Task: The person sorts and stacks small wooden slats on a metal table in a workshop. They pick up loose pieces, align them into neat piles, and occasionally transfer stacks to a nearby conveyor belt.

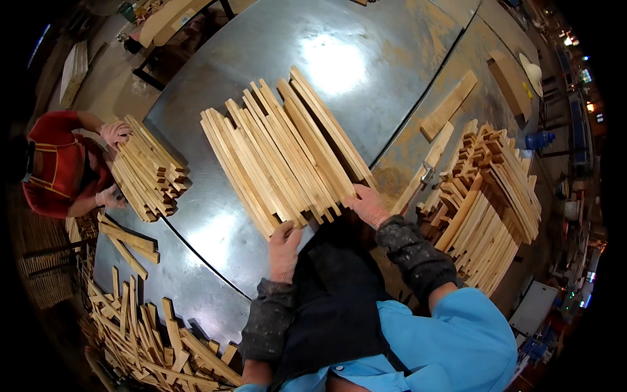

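Many wooden strips [277, 153] ahead of the left hand [284, 255] and right hand [367, 206]

The strips lie side by side on the metal desk [398, 46], their far ends uneven. The left hand touches their near ends with fingers curled; the right hand is at the near right corner. Whether either is clamped on a strip, I cannot tell. To the right hand's right is a tall stack of wood [480, 228], with a flat board [449, 106] beyond. Left of the left hand is a jumbled pile [157, 349]; farther off, a person in red [52, 157] touches another bundle [147, 173].
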### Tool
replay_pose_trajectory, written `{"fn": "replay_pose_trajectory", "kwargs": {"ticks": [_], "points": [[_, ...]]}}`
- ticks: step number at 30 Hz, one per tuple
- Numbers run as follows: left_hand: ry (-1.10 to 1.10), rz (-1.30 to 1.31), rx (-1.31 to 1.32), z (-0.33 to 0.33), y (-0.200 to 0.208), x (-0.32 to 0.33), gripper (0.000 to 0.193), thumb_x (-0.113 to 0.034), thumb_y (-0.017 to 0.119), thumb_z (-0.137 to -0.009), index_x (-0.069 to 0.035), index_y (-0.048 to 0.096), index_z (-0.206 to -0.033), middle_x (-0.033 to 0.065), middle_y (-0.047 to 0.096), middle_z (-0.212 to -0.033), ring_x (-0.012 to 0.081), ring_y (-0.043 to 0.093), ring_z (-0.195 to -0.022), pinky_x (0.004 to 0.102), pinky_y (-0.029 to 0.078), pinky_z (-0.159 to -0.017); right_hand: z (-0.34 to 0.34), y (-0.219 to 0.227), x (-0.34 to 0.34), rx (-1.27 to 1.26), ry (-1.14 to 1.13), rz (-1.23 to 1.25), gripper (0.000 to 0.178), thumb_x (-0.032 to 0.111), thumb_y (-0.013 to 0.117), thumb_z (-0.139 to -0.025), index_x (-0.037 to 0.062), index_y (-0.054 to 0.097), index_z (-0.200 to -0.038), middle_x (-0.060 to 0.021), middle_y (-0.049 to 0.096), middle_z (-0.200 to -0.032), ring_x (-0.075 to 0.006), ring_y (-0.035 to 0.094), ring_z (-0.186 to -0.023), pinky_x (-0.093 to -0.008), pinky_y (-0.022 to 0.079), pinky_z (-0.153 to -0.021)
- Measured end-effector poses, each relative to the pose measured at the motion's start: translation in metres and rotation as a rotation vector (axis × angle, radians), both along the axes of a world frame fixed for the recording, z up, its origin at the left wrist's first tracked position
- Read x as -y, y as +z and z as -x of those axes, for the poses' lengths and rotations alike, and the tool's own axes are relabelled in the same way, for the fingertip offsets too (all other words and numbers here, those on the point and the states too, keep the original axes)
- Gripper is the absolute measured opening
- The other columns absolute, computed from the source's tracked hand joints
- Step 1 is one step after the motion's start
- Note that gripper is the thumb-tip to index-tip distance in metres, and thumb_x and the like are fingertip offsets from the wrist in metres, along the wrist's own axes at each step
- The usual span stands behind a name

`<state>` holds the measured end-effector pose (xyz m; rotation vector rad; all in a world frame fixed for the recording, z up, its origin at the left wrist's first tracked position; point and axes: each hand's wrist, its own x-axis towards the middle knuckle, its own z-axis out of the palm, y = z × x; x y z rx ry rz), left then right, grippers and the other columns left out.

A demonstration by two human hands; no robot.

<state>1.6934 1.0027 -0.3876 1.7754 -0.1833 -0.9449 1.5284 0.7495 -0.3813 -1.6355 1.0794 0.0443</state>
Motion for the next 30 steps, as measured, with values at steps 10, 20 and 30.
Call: {"fn": "replay_pose_trajectory", "kwargs": {"ticks": [10, 20, 30], "points": [[0.235, 0.305, -0.417, -0.005, 0.035, 0.122, 0.046, -0.014, 0.081, -0.095, -0.002, 0.055, -0.131, 0.0086, 0.067, -0.101, 0.0204, 0.067, -0.081, 0.0368, 0.059, -0.07, 0.025, 0.066, -0.101, 0.175, 0.272, 0.339, 0.063, 0.034, 0.079, -0.092, 0.0054, 0.062, -0.146, -0.0202, 0.071, -0.114, -0.039, 0.068, -0.112, -0.0419, 0.055, -0.095], [0.409, 0.227, -0.404, -0.043, 0.043, -0.031, 0.047, -0.004, 0.078, -0.089, -0.002, 0.053, -0.129, 0.0087, 0.063, -0.098, 0.0215, 0.069, -0.081, 0.0368, 0.062, -0.072, 0.005, -0.05, -0.074, -0.089, -0.068, 0.407, 0.075, 0.039, 0.073, -0.097, -0.0014, 0.048, -0.156, -0.0253, 0.057, -0.15, -0.045, 0.052, -0.138, -0.0469, 0.041, -0.119], [0.486, 0.1, -0.309, -0.013, 0.042, -0.08, 0.051, -0.004, 0.08, -0.088, -0.002, 0.054, -0.132, 0.0074, 0.064, -0.103, 0.0213, 0.07, -0.085, 0.0366, 0.063, -0.08, 0.008, -0.02, -0.132, 0.055, 0.058, 0.118, 0.049, 0.033, 0.073, -0.095, -0.001, 0.069, -0.13, -0.0226, 0.075, -0.119, -0.0408, 0.071, -0.111, -0.044, 0.056, -0.096]]}}
